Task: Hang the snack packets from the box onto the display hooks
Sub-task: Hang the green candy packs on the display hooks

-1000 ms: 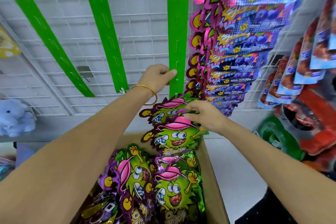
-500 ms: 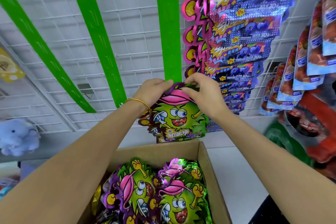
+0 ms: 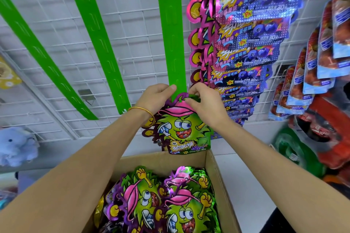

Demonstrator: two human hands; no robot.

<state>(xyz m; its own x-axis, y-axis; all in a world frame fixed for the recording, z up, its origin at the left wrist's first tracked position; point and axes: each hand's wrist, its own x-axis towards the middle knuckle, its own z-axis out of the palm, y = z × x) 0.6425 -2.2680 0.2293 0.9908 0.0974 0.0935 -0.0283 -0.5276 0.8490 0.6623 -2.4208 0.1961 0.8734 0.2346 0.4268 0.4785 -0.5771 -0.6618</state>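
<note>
A green monster-face snack packet (image 3: 181, 130) with a pink cap hangs upright at the lower end of the middle green display strip (image 3: 170, 30). My right hand (image 3: 203, 103) pinches the packet's top edge. My left hand (image 3: 156, 96) grips the strip's bottom end, thumb on the strip, beside the packet's top. More packets show behind the front one. Below, an open cardboard box (image 3: 214, 172) holds several similar packets (image 3: 170, 202).
Two more bare green strips (image 3: 94, 30) (image 3: 43, 66) hang on the white wire grid wall (image 3: 132, 47). Purple-blue packets (image 3: 246, 43) fill a strip to the right, red-blue packets (image 3: 312, 73) further right. A blue plush toy (image 3: 15, 145) sits left.
My right hand lifted the packet from above the box up to the strip's bottom end. My left hand stayed at the strip. The view tilted upward.
</note>
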